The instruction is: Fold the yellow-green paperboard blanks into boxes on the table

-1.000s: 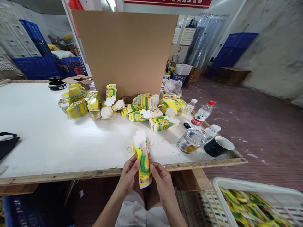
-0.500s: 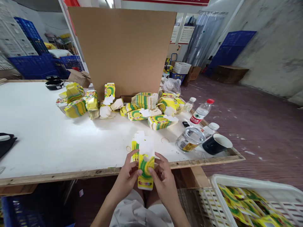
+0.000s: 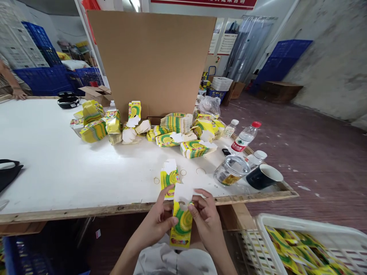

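Note:
Both hands hold one small yellow-and-green carton (image 3: 181, 225) upright just below the table's front edge. My left hand (image 3: 159, 221) grips its left side, thumb on the printed face. My right hand (image 3: 205, 217) pinches near the white top flap. A thin stack of flat cartons (image 3: 169, 176) lies on the white table (image 3: 57, 168) just beyond my fingers. Heaps of the same flat cartons (image 3: 172, 131) spread across the table's middle in front of a tall cardboard sheet (image 3: 151, 61).
A white basket (image 3: 309, 244) with finished cartons sits at lower right. A glass jar (image 3: 231, 170), a dark mug (image 3: 263, 176) and water bottles (image 3: 245, 136) stand at the table's right end. Another person's arm (image 3: 11, 82) shows far left. Blue crates line the back.
The carton has come down and nearer to me, off the table edge. The thin stack now lies uncovered on the table. Another person's arm has appeared at the far left.

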A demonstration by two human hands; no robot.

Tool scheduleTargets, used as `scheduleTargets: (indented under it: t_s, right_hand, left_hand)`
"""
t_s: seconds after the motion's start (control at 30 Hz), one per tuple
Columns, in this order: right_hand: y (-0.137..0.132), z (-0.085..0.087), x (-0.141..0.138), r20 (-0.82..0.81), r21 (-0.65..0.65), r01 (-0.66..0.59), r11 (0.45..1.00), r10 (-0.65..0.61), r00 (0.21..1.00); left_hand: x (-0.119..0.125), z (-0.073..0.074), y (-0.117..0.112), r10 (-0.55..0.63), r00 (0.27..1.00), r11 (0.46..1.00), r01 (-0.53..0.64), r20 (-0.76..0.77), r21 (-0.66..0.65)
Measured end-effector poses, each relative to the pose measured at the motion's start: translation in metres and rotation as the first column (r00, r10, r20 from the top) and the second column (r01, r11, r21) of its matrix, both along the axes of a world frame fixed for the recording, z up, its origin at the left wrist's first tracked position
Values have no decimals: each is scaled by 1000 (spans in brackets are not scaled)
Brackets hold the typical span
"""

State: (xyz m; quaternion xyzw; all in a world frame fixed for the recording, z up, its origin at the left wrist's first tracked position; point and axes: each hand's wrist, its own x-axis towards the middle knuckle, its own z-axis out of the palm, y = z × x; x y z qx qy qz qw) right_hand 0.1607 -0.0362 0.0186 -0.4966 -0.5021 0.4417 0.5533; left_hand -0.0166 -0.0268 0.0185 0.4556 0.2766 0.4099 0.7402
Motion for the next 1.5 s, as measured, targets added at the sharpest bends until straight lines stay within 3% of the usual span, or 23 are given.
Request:
scheduleTargets:
  t_s: [0.17, 0.3, 0.4, 0.53, 0.63, 0.73, 0.93, 1.03, 1.13, 1.2, 1.4, 1.5]
  right_hand:
    - [3, 3, 8, 148, 99, -19, 995, 4, 989]
    - [5, 3, 10, 167, -74, -123, 990, 134, 977]
    - [7, -3, 4, 221, -166, -110, 980, 146, 964]
    - [11, -11, -2, 377, -121, -36, 992, 79, 923]
    - [10, -14, -3, 425, -112, -59, 992, 102, 900]
    - [8, -15, -3, 443, -104, -71, 992, 110, 890]
    - [8, -14, -1, 415, -113, 29, 993, 20, 909]
    - [5, -8, 1, 181, -163, -102, 981, 131, 975]
    - [1, -5, 3, -60, -189, -209, 960, 201, 978]
    - [0, -8, 4, -32, -203, -175, 963, 172, 985]
    - [1, -23, 0, 283, -209, -48, 977, 108, 953]
    - [4, -19, 2, 300, -185, -80, 979, 134, 945]
  left_hand:
    - [-2, -6, 4, 57, 993, 998, -54, -105, 31]
    - [-1, -11, 7, 154, 965, 982, -127, -211, 138]
    - [0, -9, 7, 94, 983, 989, -73, -159, 132]
    - [0, -3, 7, 42, 995, 997, -35, -93, 69]
    - [-1, -2, 8, 61, 994, 998, -59, -87, 28]
    - [1, -2, 8, 57, 996, 998, -56, -72, 16]
    - [5, -1, 9, 76, 989, 996, -70, -130, 52]
    - [2, 0, 9, 65, 991, 997, -68, -116, -23]
    - [0, -1, 9, 31, 998, 998, -34, -56, -57]
    - [-1, -2, 9, 12, 999, 999, -13, -38, -37]
    - [2, -5, 9, -7, 998, 1000, 9, -65, 17]
    - [2, -5, 10, 21, 998, 1000, -21, -66, 1]
